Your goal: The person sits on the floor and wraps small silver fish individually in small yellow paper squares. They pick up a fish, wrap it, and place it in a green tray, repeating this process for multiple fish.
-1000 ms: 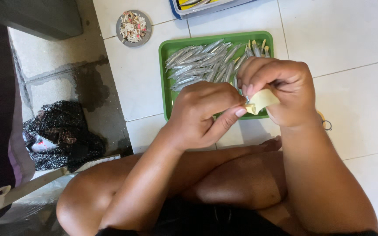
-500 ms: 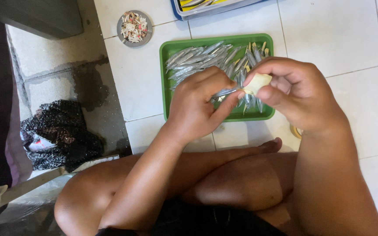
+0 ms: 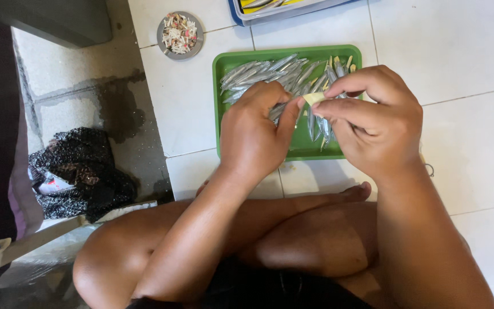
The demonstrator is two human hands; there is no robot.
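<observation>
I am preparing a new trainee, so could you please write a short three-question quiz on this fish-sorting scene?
1. True or false: the green tray rests on white floor tiles.
2. What do the left hand and right hand pinch between them? A a pale yellow strip B a spoon C a knife
3. What round thing lies to the left of the tray, farther from the person?

Key
1. True.
2. A, the pale yellow strip, above the small silver fish.
3. A small metal dish of pale scraps.
</observation>
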